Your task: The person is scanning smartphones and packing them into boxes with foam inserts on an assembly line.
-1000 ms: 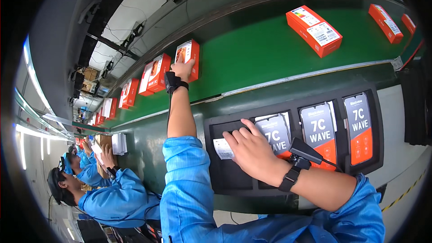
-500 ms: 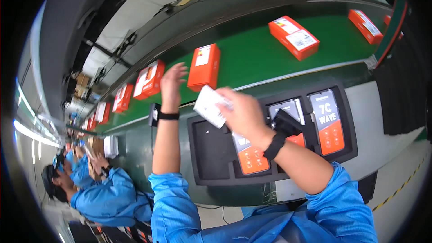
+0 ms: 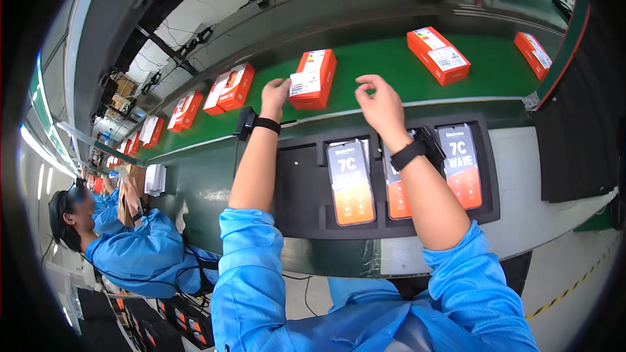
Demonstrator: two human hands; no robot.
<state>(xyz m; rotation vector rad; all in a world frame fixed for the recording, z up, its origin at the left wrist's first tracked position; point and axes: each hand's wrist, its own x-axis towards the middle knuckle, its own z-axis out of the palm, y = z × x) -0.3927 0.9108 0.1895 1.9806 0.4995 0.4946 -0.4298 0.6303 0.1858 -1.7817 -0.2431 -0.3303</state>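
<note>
Over the green conveyor belt, my left hand has its fingers pinched at the left edge of a white printed card. The card lies against the top of an orange box, below the label on that box. To the right, my right hand is held above the belt's near edge, fingers curled but apart, with nothing in them. Below my hands a black foam tray holds smartphones with grey and orange screen films. My right forearm partly covers the middle phone. The tray's left compartment holds no phone.
More orange boxes stand along the belt on both sides. Black devices are strapped at both my wrists. At the left, a co-worker in a blue jacket works beside a stack of white papers. A metal rail edges the belt.
The white card has passed from my right hand to the orange box, where my left hand now pinches its edge. My right hand has moved up and right, emptied.
</note>
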